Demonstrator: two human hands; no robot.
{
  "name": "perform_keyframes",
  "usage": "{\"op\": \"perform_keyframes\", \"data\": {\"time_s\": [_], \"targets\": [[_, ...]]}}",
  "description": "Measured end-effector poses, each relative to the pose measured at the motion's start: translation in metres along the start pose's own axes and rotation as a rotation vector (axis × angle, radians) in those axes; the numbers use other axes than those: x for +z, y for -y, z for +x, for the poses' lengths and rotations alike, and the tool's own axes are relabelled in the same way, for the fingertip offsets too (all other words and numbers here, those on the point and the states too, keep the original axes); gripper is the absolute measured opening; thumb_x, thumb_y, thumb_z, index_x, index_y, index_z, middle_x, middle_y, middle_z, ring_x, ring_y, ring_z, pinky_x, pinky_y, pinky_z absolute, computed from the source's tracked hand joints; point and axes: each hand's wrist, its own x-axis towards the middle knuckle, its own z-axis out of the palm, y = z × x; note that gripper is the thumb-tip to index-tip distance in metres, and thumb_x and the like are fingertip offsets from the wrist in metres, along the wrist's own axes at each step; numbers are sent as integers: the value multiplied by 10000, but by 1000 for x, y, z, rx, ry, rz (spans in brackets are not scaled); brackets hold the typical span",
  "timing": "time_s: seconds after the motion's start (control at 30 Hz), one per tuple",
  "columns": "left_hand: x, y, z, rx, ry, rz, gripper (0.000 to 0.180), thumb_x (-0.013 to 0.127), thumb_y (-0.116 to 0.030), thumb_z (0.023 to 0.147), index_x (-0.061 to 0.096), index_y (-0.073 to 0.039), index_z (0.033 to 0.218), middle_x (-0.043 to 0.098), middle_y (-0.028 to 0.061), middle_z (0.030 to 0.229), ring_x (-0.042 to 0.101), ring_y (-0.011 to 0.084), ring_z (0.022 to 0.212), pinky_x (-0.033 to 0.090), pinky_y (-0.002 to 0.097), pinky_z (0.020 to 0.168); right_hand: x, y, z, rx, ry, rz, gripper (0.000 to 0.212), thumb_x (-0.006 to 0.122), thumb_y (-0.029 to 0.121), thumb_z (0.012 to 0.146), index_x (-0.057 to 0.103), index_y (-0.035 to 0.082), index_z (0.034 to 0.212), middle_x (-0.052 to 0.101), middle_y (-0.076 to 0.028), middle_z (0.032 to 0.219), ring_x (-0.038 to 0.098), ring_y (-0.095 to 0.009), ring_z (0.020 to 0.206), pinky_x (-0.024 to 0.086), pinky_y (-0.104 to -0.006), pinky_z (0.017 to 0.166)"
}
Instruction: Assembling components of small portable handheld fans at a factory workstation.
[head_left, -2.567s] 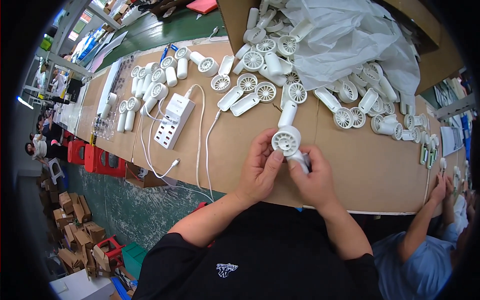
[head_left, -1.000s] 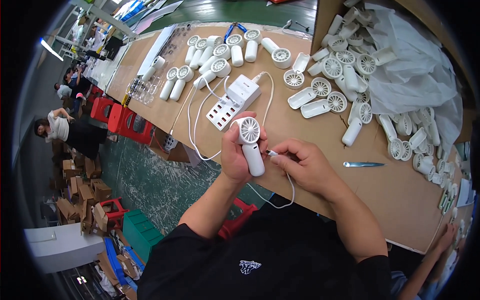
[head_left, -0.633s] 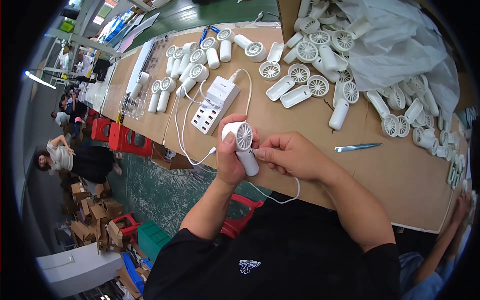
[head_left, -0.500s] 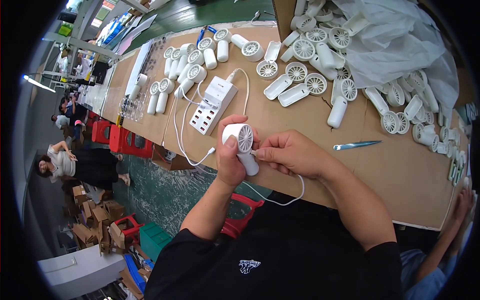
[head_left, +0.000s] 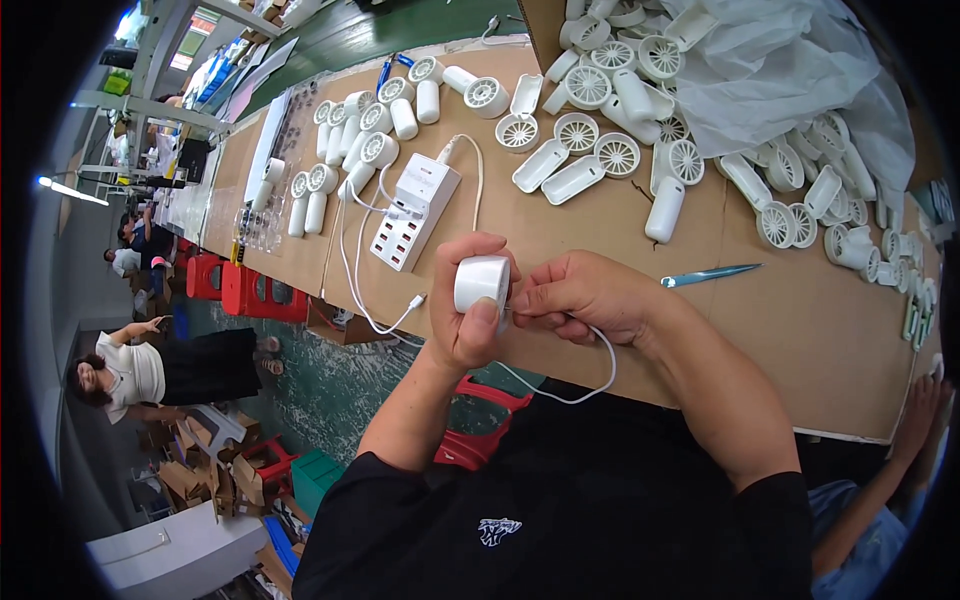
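Note:
A small white handheld fan (head_left: pixel 482 279) is gripped in my left hand (head_left: pixel 462 325), its round head turned side-on and its lower part mostly hidden by my fingers. My right hand (head_left: pixel 588 298) pinches the end of a white charging cable (head_left: pixel 612 362) against the fan's side. The fingers cover the plug, so I cannot tell whether it sits inside the fan. From my right hand the cable loops down past the table's front edge and back to the left. A second white cable's loose plug (head_left: pixel 417 300) lies on the table left of my left hand.
A white multi-port charger (head_left: pixel 415 215) stands beyond my hands. Assembled white fans (head_left: pixel 378 150) stand in a group at far left. White fan shells (head_left: pixel 620 155) are piled at right by a plastic sheet (head_left: pixel 780 90). A teal pen-like tool (head_left: pixel 712 275) lies right. Another person's arm (head_left: pixel 870 500) is at lower right.
The fan has turned in my left hand, so its spoked front no longer faces up into view. My right hand stays beside it with the cable. In the background, a standing person has shifted their arms.

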Motion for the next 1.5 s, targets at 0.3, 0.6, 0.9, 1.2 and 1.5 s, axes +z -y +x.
{"op": "perform_keyframes", "data": {"time_s": [0.3,0.6,0.9,1.2,1.5], "targets": [[3,-2,8,112,79,163,631,597,-483,924,461,-39,1350,610,151,967,554,189,749,451,299,626,-3,-1,0,-32,12,94,168,709,160,986,701,19,895,534,11,610,413,-40,441,274,-198,369],[-3,-5,7,14,46,40,557,580,-348,922,470,-23,1361,606,130,984,569,184,791,474,302,699,9,1,-3,-76,-48,5,245,694,228,1019,689,40,863,532,15,616,411,-45,439,292,-197,375],[-7,15,10,-141,-44,-237,562,459,-420,969,453,-46,1388,616,125,972,574,182,799,466,291,701,5,2,-2,-74,-58,-144,319,645,288,1052,704,30,872,542,9,609,413,-57,448,319,-193,390],[6,8,16,-193,-197,-285,611,398,-535,1013,493,-89,1419,635,109,975,593,198,810,490,306,706,-5,1,2,-167,-40,-159,329,578,280,1091,702,42,901,581,3,669,489,-80,541,426,-209,507],[13,-26,10,-277,-89,-55,372,558,-182,1064,538,0,1387,617,82,1029,582,136,827,482,270,704,-10,10,8,-776,-432,-5,303,509,240,1123,683,13,1225,645,-49,940,584,-108,822,501,-236,788]]}}
